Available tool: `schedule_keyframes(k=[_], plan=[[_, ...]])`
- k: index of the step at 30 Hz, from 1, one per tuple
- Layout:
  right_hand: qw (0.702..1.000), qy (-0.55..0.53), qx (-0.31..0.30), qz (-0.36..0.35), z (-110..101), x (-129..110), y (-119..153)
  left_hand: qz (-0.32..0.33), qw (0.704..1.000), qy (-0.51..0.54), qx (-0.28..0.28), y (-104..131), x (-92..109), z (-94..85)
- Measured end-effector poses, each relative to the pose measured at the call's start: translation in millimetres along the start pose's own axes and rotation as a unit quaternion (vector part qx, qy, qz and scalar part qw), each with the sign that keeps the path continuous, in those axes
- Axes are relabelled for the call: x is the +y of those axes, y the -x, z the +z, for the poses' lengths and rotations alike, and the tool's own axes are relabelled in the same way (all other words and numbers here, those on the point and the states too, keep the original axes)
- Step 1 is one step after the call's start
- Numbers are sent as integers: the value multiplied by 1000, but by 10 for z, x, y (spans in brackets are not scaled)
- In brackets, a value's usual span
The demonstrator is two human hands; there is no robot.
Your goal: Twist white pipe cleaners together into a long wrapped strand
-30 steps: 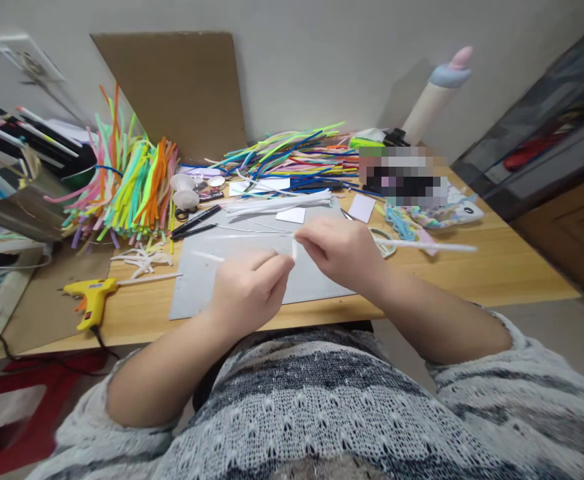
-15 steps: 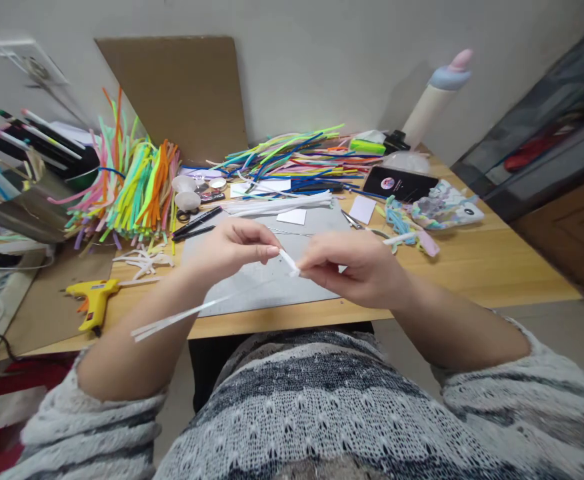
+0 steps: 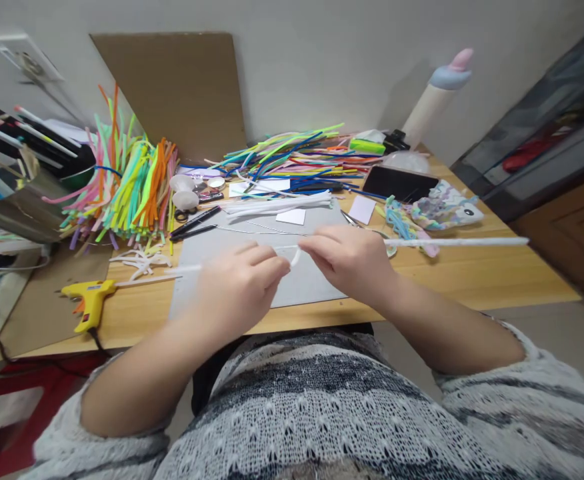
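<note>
White pipe cleaners (image 3: 457, 242) run through my two closed hands above the grey mat (image 3: 307, 283). My right hand (image 3: 352, 257) pinches them between thumb and fingers, and a long straight length sticks out to the right past the wrist. My left hand (image 3: 245, 283), blurred by motion, is closed on the white stems a little to the left. A short bent piece shows in the gap between the fingertips. Pale ends poke out on the left hand's far side. How the stems are joined inside the fingers is hidden.
A yellow glue gun (image 3: 89, 300) lies at the left beside white scraps (image 3: 145, 260). Bundled coloured pipe cleaners (image 3: 137, 193) stand behind it. Loose stems (image 3: 292, 157), black pens (image 3: 195, 223), a dark phone (image 3: 399, 183) and a patterned case (image 3: 447, 207) line the back and right.
My left hand has come down and turned over, its fingers now curled. The trailing white ends swung up at left, and a long stem now points right. The phone screen has gone dark.
</note>
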State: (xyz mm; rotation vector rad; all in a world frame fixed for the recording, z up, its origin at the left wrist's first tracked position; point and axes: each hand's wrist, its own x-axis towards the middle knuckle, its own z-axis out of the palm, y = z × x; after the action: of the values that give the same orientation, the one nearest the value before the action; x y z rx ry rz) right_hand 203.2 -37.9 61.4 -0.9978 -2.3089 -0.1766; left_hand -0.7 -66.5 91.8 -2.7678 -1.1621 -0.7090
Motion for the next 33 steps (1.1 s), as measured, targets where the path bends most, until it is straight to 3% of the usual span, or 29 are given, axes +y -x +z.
schedule_keyframes(k=[3,6,10,13,15,17,19,21,23,25,28,30,33], plan=[[995,-12,-68,-71,-45,-37,3,25,997,53,-51,-132,-225,-237],[983,-108,-98,-114,-118,-79,-23,13,977,194,-90,-236,-456,-264],[960,-253,-78,-91,-186,-118,-49,-89,921,373,-65,-214,-574,67],[951,-307,-39,-19,-173,-128,-36,-178,858,479,-48,-99,-467,413],[951,-306,5,50,-135,-119,-18,-247,838,486,-32,-11,-329,586],[956,-276,42,91,-83,-93,2,-251,851,461,-25,70,-173,673],[970,-218,63,89,-30,-56,23,-196,904,381,-7,134,-32,667],[986,-139,57,67,15,-19,44,-116,959,258,23,171,66,573],[997,-60,37,45,41,7,64,-42,990,126,40,169,100,408],[1000,-13,3,11,38,17,78,17,999,26,29,124,59,201],[995,-40,-64,-64,-23,11,77,49,999,-9,1,-5,-131,-72],[985,-107,-87,-100,-87,-2,59,49,997,58,-21,-94,-298,-146],[967,-218,-75,-106,-159,-31,17,-25,975,218,-23,-169,-481,-37]])
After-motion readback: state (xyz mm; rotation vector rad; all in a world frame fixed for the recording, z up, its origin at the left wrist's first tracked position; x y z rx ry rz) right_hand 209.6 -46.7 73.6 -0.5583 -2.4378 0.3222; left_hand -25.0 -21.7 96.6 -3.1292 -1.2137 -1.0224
